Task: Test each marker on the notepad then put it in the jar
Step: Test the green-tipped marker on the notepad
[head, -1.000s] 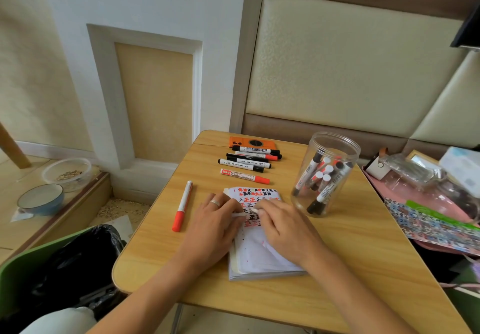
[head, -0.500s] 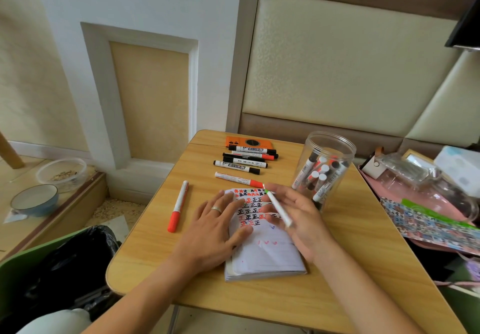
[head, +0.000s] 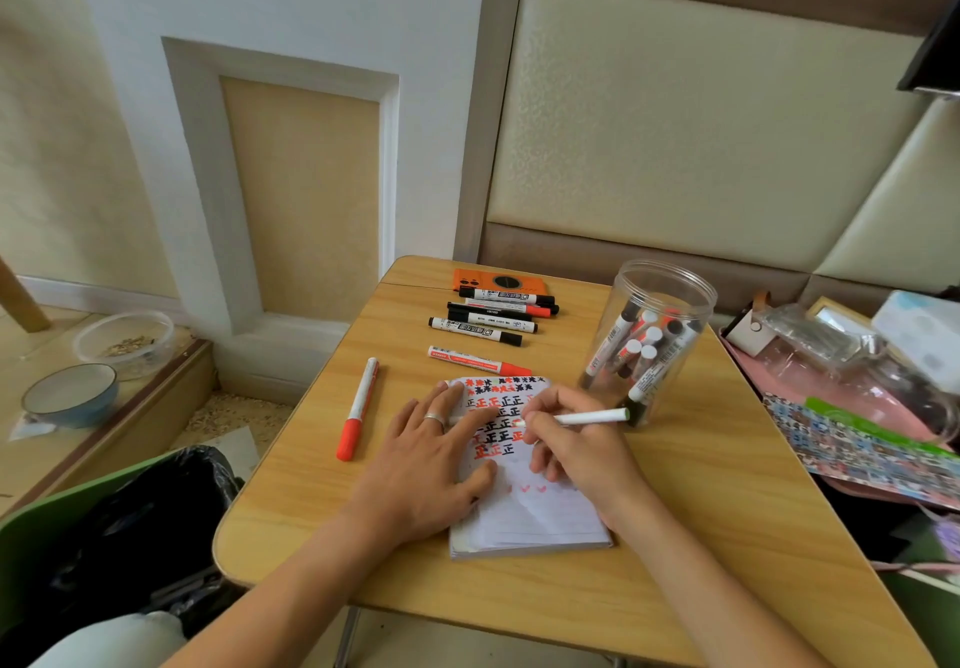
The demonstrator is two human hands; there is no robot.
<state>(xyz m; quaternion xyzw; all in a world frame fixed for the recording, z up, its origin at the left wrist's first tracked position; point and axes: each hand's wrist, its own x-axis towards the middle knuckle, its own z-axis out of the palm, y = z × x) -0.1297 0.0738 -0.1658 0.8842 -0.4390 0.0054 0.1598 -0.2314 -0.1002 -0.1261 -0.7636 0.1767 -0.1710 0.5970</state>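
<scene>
A white notepad [head: 535,511] with red and black test marks lies at the middle of the wooden table [head: 701,537]. My left hand [head: 426,459], wearing a ring, presses flat on its left side with fingers spread. My right hand [head: 576,446] grips a thin white marker [head: 589,416] with its tip down on the page and its back end pointing right. The clear plastic jar [head: 654,335] stands upright just right of the pad and holds several markers. Several loose markers [head: 493,314] lie in a row behind the pad. One red-capped marker [head: 478,360] lies just above it, and another [head: 357,408] lies to the left.
An orange flat case [head: 498,282] sits at the table's far edge. Pink trays and printed sheets [head: 857,439] crowd the right side. A black-lined green bin [head: 119,537] stands lower left, with two bowls [head: 72,397] on the floor step beyond.
My right hand turned the white marker from held upright over the pad to tip-down on the page. My left hand stayed flat on the notepad.
</scene>
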